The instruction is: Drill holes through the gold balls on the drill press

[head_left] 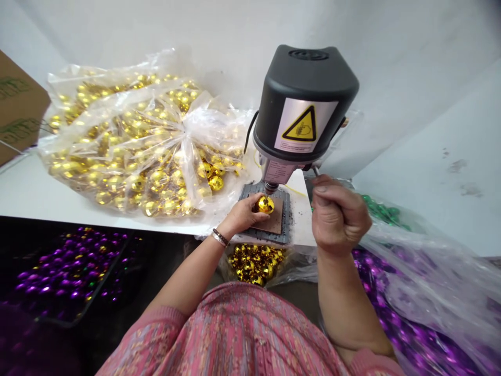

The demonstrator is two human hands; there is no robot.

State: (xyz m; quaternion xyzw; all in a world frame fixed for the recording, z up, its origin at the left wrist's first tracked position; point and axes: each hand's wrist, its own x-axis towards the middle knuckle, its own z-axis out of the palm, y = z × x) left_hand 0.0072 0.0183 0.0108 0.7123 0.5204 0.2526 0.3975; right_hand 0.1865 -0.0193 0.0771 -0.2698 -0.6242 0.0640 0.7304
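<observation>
A black bench drill press (305, 104) with a yellow warning label stands on the white table. Under its chuck (271, 187), a shiny gold faceted ball (265, 204) sits over a brown board on the grey drill base (285, 219). My left hand (245, 213) pinches this ball from the left, thumb and fingers around its side. The drill bit meets the top of the ball; whether it has entered cannot be made out. My right hand (338, 214) is closed around the drill press's feed lever (316, 170), at the right of the machine.
A large clear plastic bag of gold balls (136, 151) covers the table's left. More gold balls (256, 263) lie in a bag below the table edge. Purple balls fill a dark crate (70, 271) at lower left and a bag (395, 308) at right. A cardboard box (19, 104) stands far left.
</observation>
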